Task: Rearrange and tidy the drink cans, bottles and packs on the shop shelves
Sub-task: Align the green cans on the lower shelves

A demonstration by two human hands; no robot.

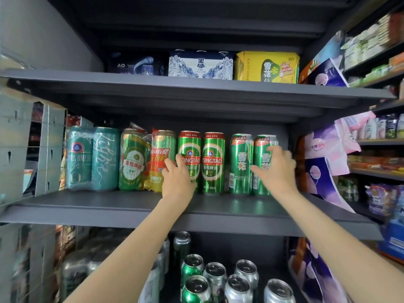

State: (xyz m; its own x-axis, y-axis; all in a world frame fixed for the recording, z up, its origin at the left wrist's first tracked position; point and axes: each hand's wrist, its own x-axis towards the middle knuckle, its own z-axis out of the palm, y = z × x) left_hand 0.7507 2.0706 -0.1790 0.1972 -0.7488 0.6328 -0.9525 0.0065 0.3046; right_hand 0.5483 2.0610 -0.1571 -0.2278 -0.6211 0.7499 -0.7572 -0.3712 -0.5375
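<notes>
Both grips wrapped on upright cans, middle grey metal shelf (131, 206): left hand (177, 182) on green Tsingtao can (189, 149), right hand (276, 169) on rightmost green Snow can (263, 149). Axes vertical; each straight ahead.

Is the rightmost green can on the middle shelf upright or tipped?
Upright. The rightmost green can stands on its base on the middle shelf, parallel to its twin, with the right hand curled round it.

A shop, grey shelves (196, 92) stocked with beer cans (213, 162), probably snack packets (367, 42)
</notes>
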